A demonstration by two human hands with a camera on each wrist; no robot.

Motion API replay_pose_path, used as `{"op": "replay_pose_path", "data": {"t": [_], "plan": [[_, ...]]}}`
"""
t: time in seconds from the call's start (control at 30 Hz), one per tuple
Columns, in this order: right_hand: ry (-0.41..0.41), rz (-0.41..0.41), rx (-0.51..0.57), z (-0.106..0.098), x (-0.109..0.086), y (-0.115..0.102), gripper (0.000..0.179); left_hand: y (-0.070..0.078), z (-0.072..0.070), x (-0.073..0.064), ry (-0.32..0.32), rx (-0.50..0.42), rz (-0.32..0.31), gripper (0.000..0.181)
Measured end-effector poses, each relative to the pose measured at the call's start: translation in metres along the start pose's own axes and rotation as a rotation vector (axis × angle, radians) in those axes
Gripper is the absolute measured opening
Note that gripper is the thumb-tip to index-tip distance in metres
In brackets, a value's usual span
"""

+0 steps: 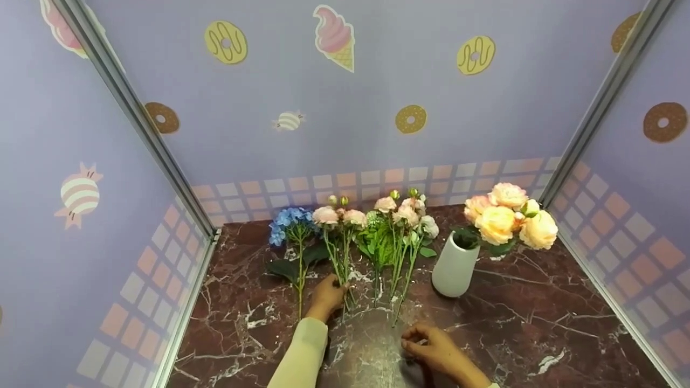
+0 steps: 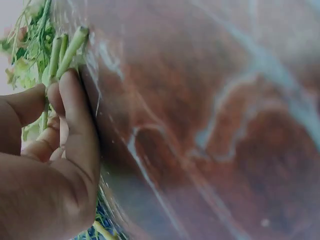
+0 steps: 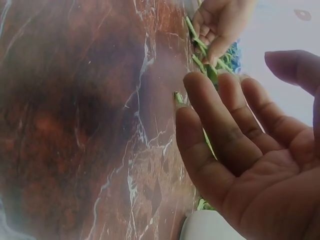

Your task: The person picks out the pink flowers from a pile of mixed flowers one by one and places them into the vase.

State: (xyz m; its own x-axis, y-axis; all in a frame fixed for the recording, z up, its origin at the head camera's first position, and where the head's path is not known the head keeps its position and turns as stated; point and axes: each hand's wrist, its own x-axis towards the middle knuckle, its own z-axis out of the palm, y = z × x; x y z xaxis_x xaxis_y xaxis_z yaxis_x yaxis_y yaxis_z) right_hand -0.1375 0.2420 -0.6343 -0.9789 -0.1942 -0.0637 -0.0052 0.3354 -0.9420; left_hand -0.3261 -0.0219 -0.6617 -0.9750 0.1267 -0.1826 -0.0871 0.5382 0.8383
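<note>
My left hand (image 1: 327, 297) is low over the table, pinching the lower stems of pale pink flowers (image 1: 354, 218). In the left wrist view the cut stem ends (image 2: 73, 51) poke out past the thumb and fingertips. My right hand (image 1: 435, 349) is held in front of the other stems with nothing in it; the right wrist view shows its fingers (image 3: 225, 130) loosely extended and spread. Nearest to that hand are the stems of a second pink bunch (image 1: 405, 215), lying on the table with green foliage (image 1: 379, 242) beside it.
A blue hydrangea (image 1: 291, 222) lies left of my left hand. At the right stands a white vase (image 1: 454, 272) holding yellow-peach blooms (image 1: 497, 225) that lean right. The dark red marbled table (image 1: 544, 323) is enclosed by patterned panels (image 1: 366, 134) at the back and sides.
</note>
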Motion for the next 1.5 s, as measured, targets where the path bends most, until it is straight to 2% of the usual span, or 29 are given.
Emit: {"op": "replay_pose_path", "data": {"t": [0.1,0.17,0.37,0.57,0.73,0.93,1.03,1.13,1.23,1.37,1.5], "plan": [[-0.016,0.009,0.000,0.000,-0.002,0.002,0.017,-0.001,0.000,-0.003,-0.028,-0.099,-0.056,0.015],[-0.017,0.017,0.009,0.000,-0.003,0.002,0.019,-0.002,0.001,-0.004,-0.030,-0.132,-0.070,0.014],[-0.035,0.034,0.008,-0.001,-0.004,0.000,0.024,-0.002,-0.001,-0.005,-0.016,-0.194,-0.063,0.018],[-0.089,0.052,0.001,-0.002,-0.007,0.001,0.031,-0.011,-0.003,-0.009,-0.014,-0.263,-0.068,0.009],[-0.109,0.057,0.019,-0.004,-0.010,0.001,0.033,-0.014,-0.008,-0.018,-0.007,-0.295,-0.036,0.009],[-0.093,0.059,0.023,-0.007,-0.015,0.001,0.031,-0.002,-0.015,-0.028,0.007,-0.268,-0.009,0.019],[-0.096,0.050,0.027,-0.007,-0.016,0.000,0.031,0.006,-0.017,-0.034,0.003,-0.297,-0.007,0.023],[-0.091,0.051,0.015,-0.006,-0.016,-0.001,0.030,0.012,-0.017,-0.044,0.014,-0.347,0.012,0.024],[-0.063,0.040,-0.017,-0.009,-0.014,-0.005,0.030,0.018,-0.015,-0.055,0.016,-0.391,0.056,0.022],[0.010,-0.022,-0.053,-0.016,-0.008,-0.018,0.030,0.027,-0.007,-0.073,-0.019,-0.435,0.132,0.017],[0.072,-0.101,-0.038,-0.027,0.006,-0.043,0.029,0.037,0.005,-0.090,-0.075,-0.483,0.206,0.018]]}}
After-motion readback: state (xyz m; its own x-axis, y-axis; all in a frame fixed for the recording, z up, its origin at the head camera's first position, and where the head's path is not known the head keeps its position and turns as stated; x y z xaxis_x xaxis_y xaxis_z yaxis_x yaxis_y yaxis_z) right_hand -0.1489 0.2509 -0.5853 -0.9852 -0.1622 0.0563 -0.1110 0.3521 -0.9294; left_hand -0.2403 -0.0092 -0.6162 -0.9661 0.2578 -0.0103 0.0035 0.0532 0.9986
